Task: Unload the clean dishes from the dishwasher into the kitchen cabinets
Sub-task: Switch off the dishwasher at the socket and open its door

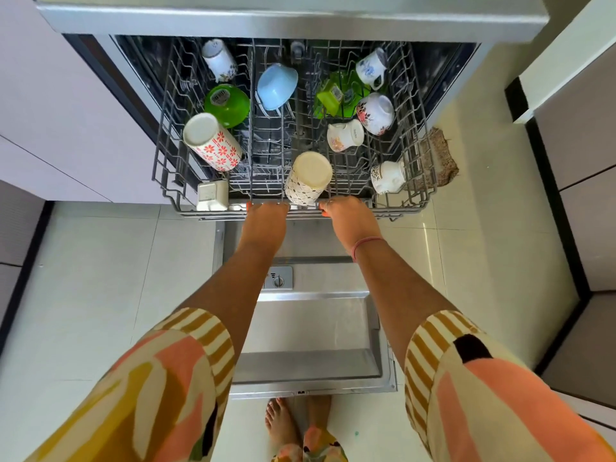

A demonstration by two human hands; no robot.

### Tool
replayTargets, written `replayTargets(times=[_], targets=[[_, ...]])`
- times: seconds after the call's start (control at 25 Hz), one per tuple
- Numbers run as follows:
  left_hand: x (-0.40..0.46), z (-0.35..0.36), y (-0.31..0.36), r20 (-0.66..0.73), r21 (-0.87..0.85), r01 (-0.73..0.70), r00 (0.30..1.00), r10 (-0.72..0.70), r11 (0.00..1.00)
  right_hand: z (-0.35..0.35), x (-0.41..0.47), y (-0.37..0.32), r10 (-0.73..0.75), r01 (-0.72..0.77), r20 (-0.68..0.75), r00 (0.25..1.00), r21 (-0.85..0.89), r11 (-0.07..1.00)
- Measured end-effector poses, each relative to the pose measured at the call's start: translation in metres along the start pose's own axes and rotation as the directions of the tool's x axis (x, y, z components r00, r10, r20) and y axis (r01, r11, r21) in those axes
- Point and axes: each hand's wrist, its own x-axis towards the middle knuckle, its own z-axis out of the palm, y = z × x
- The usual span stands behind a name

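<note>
Patterned sleeves (173,371) fill the bottom of your view, and past them both of your arms reach out over the open dishwasher door (310,328) to the upper rack (166,181). Your left hand (266,216) and right hand (348,216) each curl over the rack's front rail, so each grip is closed on that wire and on no dish; how tightly, you cannot tell from here. Clean dishes are all in the rack just beyond your grips: a cream tumbler (308,178) lies tilted right between your hands, almost touching the rail, a red-flowered tumbler (211,141) sits further off to the left, a small white cup (212,195) at the front left corner, and a gold-trimmed mug (388,176) just right of your right grip. Farther back stand a blue bowl (276,85), a green bowl (227,105), a green container (336,95) and several floral mugs (375,113). The likely trouble is a jerk on the rack: the two tumblers lean loosely on the tines and could roll, knock a neighbour or chip. The cream one is so close to your fingers that a sudden stop could tip it against them. The lowered door lies between you and the rack, with your bare feet (283,425) at its edge, so a dropped mug would land on metal or near your toes. A cabinet (580,161) stands to your right and a small mat (440,155) lies on the floor beside the rack.
</note>
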Motion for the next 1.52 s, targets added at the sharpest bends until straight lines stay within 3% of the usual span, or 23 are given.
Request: replayTargets(times=[0.28, 1.0, 1.2, 1.52], targets=[[-0.006, 0.006, -0.011, -0.021, -0.047, 0.02, 1.0, -0.021, 0.999, 0.008, -0.007, -0.016, 0.052, -0.052, -0.046, 0.998, 0.003, 0.999], [-0.142, 0.048, 0.01, 0.185, -0.093, 0.05, 0.982, -0.032, 0.994, 0.054, -0.148, -0.051, 0.011, -0.007, -0.02, 1.0, 0.173, 0.985], [-0.169, 0.049, 0.02, 0.173, -0.16, 0.06, 0.984, -0.032, 0.985, 0.065, -0.173, -0.054, 0.031, -0.01, -0.109, 0.994, 0.184, 0.983], [-0.199, 0.051, 0.023, 0.194, -0.207, 0.096, 0.979, -0.056, 0.974, 0.074, -0.202, -0.067, 0.04, -0.023, -0.094, 0.995, 0.174, 0.985]])
